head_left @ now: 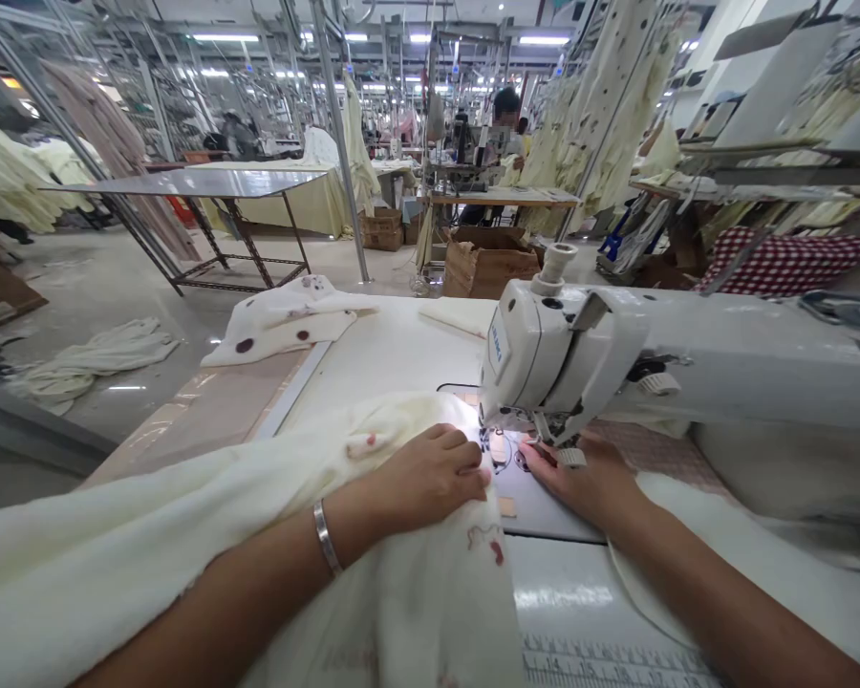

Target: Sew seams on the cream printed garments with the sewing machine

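Cream fabric with small reddish prints (408, 592) drapes over the near left of the sewing table and runs up to the needle area of a white sewing machine (530, 354). My left hand (430, 478), with a silver bracelet at its wrist, is closed on this fabric just left of the needle. To the right of the needle, my right hand (594, 483) reaches in under the machine head. Its fingertips are drawn together beside the presser foot (545, 430), partly hidden by machine parts; whatever they grip cannot be made out.
A spotted cream piece (279, 330) lies at the table's far left corner. White fabric (760, 564) spreads right of my right forearm. A printed ruler scale (602, 659) marks the near edge. Beyond stand a metal-topped table (207, 182), a cardboard box (487, 263) and a person (507, 115).
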`<state>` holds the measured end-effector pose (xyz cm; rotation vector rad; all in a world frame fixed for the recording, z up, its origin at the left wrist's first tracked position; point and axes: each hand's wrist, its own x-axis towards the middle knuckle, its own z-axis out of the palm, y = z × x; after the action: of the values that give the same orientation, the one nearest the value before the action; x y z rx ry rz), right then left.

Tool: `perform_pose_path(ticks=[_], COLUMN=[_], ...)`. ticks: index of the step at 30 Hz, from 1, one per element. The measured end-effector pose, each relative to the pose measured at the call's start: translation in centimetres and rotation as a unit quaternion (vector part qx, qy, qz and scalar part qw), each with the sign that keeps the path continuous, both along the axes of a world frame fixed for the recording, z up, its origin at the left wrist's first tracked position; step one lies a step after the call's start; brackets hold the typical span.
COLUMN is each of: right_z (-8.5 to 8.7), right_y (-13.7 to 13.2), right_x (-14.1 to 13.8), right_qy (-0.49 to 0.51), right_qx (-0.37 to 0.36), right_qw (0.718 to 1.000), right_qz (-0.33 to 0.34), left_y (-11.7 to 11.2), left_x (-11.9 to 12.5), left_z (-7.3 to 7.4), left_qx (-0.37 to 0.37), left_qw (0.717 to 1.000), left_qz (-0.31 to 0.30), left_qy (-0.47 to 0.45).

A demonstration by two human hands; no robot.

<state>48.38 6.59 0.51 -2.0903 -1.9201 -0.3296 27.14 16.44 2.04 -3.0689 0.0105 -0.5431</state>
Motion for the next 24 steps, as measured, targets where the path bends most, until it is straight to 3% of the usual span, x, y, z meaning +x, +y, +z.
perform_pose_path(ticks=[7,12,17,20,24], right_z=[0.5,0.6,1.6,1.8,1.5], right_y=[-0.2,-0.1,-1.4,-2.2,-2.3], right_x=[-0.3,-0.1,-1.5,-3.3,-4.6], right_qy=[0.016,0.019,0.015,0.014,0.033], right_qx=[-0.015,-0.017,-0.017,-0.029,-0.039], right_qw=[0.999,1.000,0.998,0.992,0.986], right_qz=[-0.027,-0.011,0.061,0.121,0.156], left_y=[2.9,2.4,0.5,0.2,1.0], left_x=[1.3,1.6,0.9,0.5,1.2], left_z=[0.2,1.0,1.7,1.4,0.2], left_qx=[-0.026,-0.040,-0.093,-0.155,-0.154], left_qw=[0.999,0.995,0.980,0.962,0.961], left_qz=[0.010,0.061,0.163,0.217,0.222], left_qy=[0.019,0.061,0.067,0.059,0.054])
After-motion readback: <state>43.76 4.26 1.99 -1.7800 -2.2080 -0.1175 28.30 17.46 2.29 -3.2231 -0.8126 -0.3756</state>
